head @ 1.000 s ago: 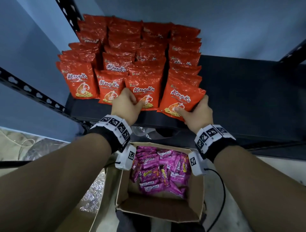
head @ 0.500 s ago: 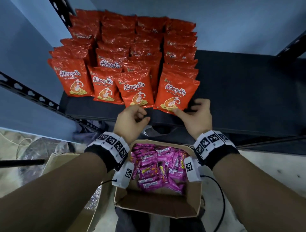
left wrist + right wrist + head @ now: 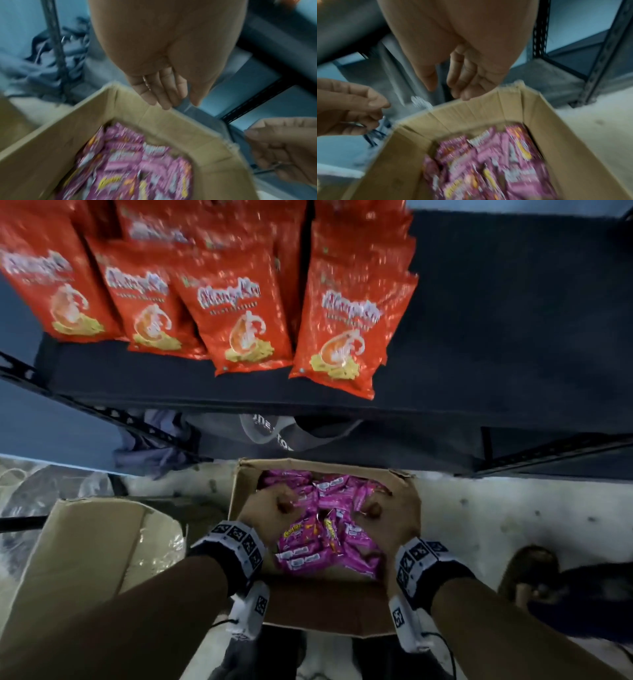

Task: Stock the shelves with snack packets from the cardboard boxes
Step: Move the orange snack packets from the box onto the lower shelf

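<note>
An open cardboard box on the floor holds several pink snack packets. My left hand hovers over the box's left side and my right hand over its right side. Both have loosely curled fingers and hold nothing. In the left wrist view the left hand hangs above the box rim, its fingers relaxed. In the right wrist view the right hand is empty above the pink packets. Rows of orange snack packets stand on the dark shelf.
A second cardboard box with a plastic liner lies to the left. A dark bag and crumpled cloth sit under the shelf. A sandalled foot is at the right on the pale floor.
Both hands have left the front orange packets on the shelf and dropped down over the box of pink packets. The head view has tilted downward.
</note>
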Demonstrator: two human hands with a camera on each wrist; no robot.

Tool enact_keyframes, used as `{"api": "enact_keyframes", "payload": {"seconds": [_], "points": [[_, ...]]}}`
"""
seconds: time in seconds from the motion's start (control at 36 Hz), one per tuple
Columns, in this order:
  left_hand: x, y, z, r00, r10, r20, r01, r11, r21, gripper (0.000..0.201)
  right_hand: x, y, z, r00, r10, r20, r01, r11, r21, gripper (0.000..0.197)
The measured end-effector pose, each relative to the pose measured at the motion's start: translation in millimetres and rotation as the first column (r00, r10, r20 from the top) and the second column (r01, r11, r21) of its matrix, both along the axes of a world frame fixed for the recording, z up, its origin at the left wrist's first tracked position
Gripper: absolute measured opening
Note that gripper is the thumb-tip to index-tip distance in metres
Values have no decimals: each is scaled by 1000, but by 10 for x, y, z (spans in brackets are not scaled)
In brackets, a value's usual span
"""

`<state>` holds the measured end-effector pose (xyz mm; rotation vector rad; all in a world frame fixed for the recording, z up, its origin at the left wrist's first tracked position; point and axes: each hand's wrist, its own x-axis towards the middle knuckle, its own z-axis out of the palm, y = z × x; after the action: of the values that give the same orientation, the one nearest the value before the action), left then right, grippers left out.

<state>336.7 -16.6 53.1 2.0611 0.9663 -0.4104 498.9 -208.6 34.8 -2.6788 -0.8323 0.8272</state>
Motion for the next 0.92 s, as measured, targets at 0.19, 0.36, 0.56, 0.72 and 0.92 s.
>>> {"api": "enact_keyframes", "payload": {"seconds": [0.19,0.36,0.56,0.72,0.92], "points": [[-74,-195,-1223,990,-3,-139,-7,997,-73,20,-65,27,-1063,930,-58,-362,22,994,-104,51],[-189,-230,-2200,977,76,-198,-88,995,-52,48,-86,185,-1950,959,7,-283,-41,993,-113,71],[-219,-229,-2819,920,-184,-347,194,981,-7,68,-66,239,-2603,972,180,-152,-209,956,-205,79],[-313,-276,-3016,897,-274,-346,314,947,63,46,-85,303,-2785,968,244,-51,-248,928,-276,80],[-125,-177,-2626,930,-199,-310,193,980,-49,40,-74,312,-2482,960,277,-32,-275,923,-269,52]]}}
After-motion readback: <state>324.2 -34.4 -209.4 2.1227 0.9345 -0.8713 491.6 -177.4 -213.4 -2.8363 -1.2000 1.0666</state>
